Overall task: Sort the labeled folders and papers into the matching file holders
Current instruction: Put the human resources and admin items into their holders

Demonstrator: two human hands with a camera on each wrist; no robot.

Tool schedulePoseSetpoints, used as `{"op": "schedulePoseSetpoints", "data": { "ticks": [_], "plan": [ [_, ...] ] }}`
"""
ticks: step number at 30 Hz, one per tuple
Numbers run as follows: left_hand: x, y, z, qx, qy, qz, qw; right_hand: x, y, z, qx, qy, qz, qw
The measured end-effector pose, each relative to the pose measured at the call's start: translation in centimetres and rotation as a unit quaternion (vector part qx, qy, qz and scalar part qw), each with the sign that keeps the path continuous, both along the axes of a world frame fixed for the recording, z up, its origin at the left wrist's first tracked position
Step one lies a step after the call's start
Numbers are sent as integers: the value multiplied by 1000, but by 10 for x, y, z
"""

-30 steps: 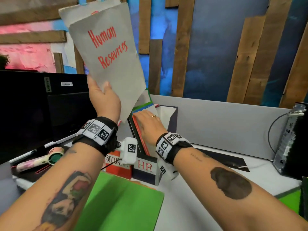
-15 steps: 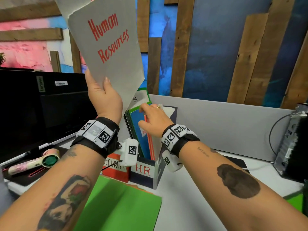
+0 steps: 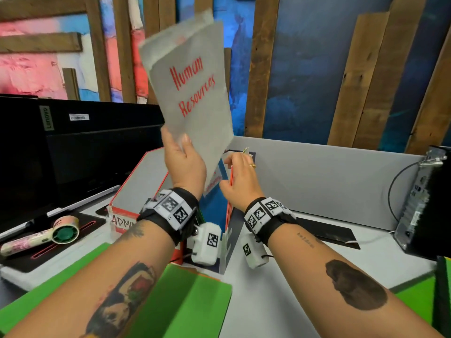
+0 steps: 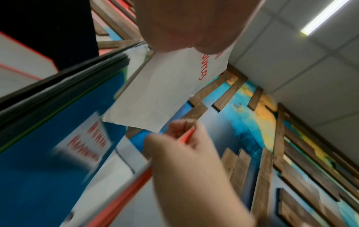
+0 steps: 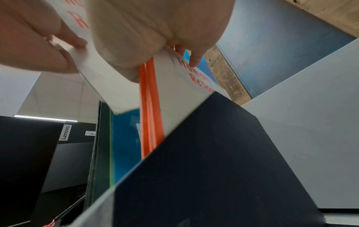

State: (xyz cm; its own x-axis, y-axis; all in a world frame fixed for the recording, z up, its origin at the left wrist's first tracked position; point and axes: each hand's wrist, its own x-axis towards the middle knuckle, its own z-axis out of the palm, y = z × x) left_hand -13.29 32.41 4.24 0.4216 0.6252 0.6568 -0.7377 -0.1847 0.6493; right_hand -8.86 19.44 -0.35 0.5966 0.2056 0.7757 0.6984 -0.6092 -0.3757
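Note:
My left hand (image 3: 181, 157) holds a grey paper sheaf (image 3: 192, 93) lettered "Human Resources" in red, upright over the holders, its bottom corner dipping behind a blue folder (image 3: 214, 201). My right hand (image 3: 235, 174) pinches the top edge of an orange folder (image 5: 149, 115) that stands in the dark navy file holder (image 3: 234, 223). The holder's label is hidden by my wrists. The left wrist view shows the sheaf (image 4: 165, 86) just above my right hand (image 4: 186, 161) and the blue folder (image 4: 48, 169) with its "Human Resources" label.
A red-edged holder (image 3: 136, 191) labelled ADMIN stands left of the navy one. A green folder (image 3: 185, 301) lies on the desk near me. A black monitor (image 3: 73, 154) and a handheld fan (image 3: 64, 231) are left; a computer tower (image 3: 424, 203) is right.
My left hand has carried the sheaf rightward and down toward the navy holder. My right hand went from lying flat on the folders to pinching the orange folder.

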Motion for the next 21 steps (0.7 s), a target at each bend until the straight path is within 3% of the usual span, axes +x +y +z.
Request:
{"op": "schedulePoseSetpoints", "data": {
  "ticks": [6,10,13,15,16,19,21],
  "plan": [
    [8,-29,-77,83,184,-75,977,0,1,0,1,-4,4,1000],
    [4,-32,-109,241,386,-68,888,1,-1,1,-6,-2,1,1000],
    [3,-32,-100,322,463,-38,825,1,-3,1,-7,13,1,1000],
    [2,-27,-87,327,510,-23,795,1,-2,1,-4,17,1,1000],
    [1,-23,-80,316,504,-20,803,2,-1,0,-1,18,3,1000],
    [0,-7,-58,280,410,1,868,2,1,0,4,18,8,1000],
    [4,3,-45,287,375,34,881,0,2,1,-3,34,12,999]
  ]
}}
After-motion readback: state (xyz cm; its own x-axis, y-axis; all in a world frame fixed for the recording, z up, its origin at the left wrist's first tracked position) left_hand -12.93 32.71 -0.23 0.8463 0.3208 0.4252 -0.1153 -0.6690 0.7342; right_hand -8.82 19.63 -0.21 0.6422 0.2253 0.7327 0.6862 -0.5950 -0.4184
